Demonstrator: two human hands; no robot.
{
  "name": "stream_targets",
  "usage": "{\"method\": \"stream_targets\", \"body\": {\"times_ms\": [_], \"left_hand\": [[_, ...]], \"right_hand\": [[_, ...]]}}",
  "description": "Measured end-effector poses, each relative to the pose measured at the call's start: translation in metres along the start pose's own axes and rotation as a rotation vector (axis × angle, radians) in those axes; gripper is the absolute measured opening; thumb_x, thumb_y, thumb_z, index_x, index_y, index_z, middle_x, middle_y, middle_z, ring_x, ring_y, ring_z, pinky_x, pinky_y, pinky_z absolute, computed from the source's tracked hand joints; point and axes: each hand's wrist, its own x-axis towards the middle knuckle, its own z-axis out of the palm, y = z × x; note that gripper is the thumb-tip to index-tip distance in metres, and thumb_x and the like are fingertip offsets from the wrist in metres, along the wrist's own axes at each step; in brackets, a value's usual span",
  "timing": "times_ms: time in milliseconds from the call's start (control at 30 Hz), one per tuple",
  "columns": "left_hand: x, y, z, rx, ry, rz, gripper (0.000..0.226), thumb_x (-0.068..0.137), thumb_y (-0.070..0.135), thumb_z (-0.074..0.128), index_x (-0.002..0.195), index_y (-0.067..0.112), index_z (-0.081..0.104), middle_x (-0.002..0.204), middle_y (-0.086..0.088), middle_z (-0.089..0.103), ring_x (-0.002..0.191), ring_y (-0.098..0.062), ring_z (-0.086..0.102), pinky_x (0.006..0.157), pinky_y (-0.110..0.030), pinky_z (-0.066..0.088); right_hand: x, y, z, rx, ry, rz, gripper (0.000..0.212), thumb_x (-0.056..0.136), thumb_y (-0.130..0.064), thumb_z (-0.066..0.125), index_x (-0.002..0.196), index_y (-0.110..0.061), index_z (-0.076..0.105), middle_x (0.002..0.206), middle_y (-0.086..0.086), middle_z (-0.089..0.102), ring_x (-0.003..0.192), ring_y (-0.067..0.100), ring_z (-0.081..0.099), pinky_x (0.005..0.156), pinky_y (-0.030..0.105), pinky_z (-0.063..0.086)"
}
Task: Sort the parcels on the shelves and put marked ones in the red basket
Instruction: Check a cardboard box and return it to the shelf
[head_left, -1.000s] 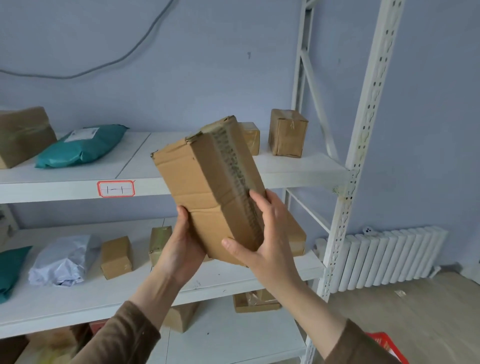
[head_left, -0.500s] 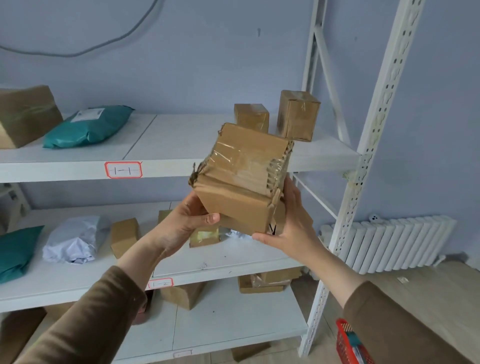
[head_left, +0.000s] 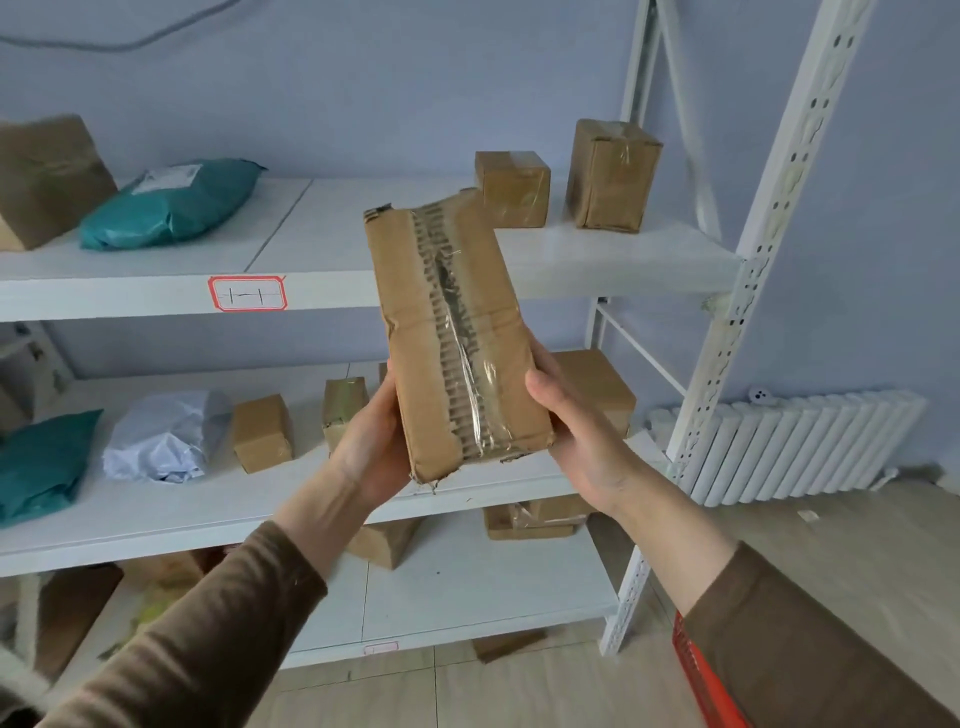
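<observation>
White shelves (head_left: 322, 260) hold parcels. Before them, the left hand (head_left: 371, 447) and right hand (head_left: 582, 441) grip a torn cardboard parcel (head_left: 452, 338), fingers curled behind it.

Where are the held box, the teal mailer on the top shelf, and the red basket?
held box (head_left: 452, 338), head view, taped front face
teal mailer (head_left: 171, 205), head view, middle of bag
red basket (head_left: 698, 675), head view, mesh wall

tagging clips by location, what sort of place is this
Probably a small parcel storeroom or pickup point: white metal shelving holding cardboard boxes and plastic mailer bags, with a red-bordered label on the shelf edge.
</observation>
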Motion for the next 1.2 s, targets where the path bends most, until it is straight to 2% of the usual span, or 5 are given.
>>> {"method": "stream_targets", "body": {"times_ms": [100, 333, 567, 900, 1200], "left_hand": [[-0.003, -0.001, 0.003, -0.003, 0.032, -0.024, 0.066, 0.113, 0.031, 0.035, 0.075, 0.010, 0.084, 0.082, -0.008, 0.079, 0.067, -0.020, 0.078, 0.060, -0.034, 0.065], [-0.010, -0.009, -0.001, 0.150, 0.261, 0.264, 0.032, 0.110, 0.036, 0.045, 0.130, 0.019, 0.062, 0.118, -0.006, 0.074, 0.110, -0.025, 0.069, 0.090, -0.040, 0.055], [-0.041, -0.017, 0.024, 0.363, -0.024, 0.329, 0.092, 0.090, 0.056, 0.067, 0.161, 0.057, 0.009, 0.149, 0.034, 0.053, 0.136, 0.005, 0.053, 0.117, -0.043, 0.040], [-0.035, 0.009, 0.015, 0.270, -0.003, 0.343, 0.075, 0.098, 0.018, 0.067, 0.162, 0.036, 0.032, 0.147, 0.006, 0.064, 0.137, -0.017, 0.060, 0.114, -0.044, 0.046], [-0.004, 0.111, 0.026, 0.203, 0.201, 0.358, 0.083, 0.079, 0.049, 0.078, 0.146, 0.013, 0.045, 0.133, -0.007, 0.067, 0.114, -0.020, 0.069, 0.088, -0.037, 0.059]], "right_hand": [[0.000, 0.007, 0.004, -0.008, -0.070, 0.090, 0.120, 0.062, -0.073, 0.084, 0.161, -0.047, 0.021, 0.156, -0.015, 0.051, 0.142, 0.008, 0.051, 0.118, 0.052, 0.041], [-0.008, 0.007, 0.023, -0.662, 0.312, -0.081, 0.123, 0.064, -0.074, 0.076, 0.160, -0.048, 0.003, 0.155, -0.013, 0.035, 0.142, 0.010, 0.040, 0.105, 0.039, 0.050], [-0.008, 0.016, 0.036, -1.055, 0.495, -0.278, 0.136, 0.067, -0.083, 0.069, 0.166, -0.022, -0.002, 0.161, 0.000, 0.028, 0.142, 0.025, 0.043, 0.095, 0.047, 0.057], [-0.001, 0.012, 0.031, -0.292, 0.237, -0.266, 0.071, 0.088, -0.035, 0.071, 0.152, -0.035, 0.038, 0.151, -0.011, 0.054, 0.141, 0.009, 0.049, 0.116, 0.048, 0.045], [0.079, -0.052, 0.044, -0.060, 0.083, -0.265, 0.069, 0.092, -0.018, 0.059, 0.155, -0.034, 0.036, 0.145, -0.004, 0.062, 0.132, 0.013, 0.060, 0.108, 0.034, 0.050]]}}
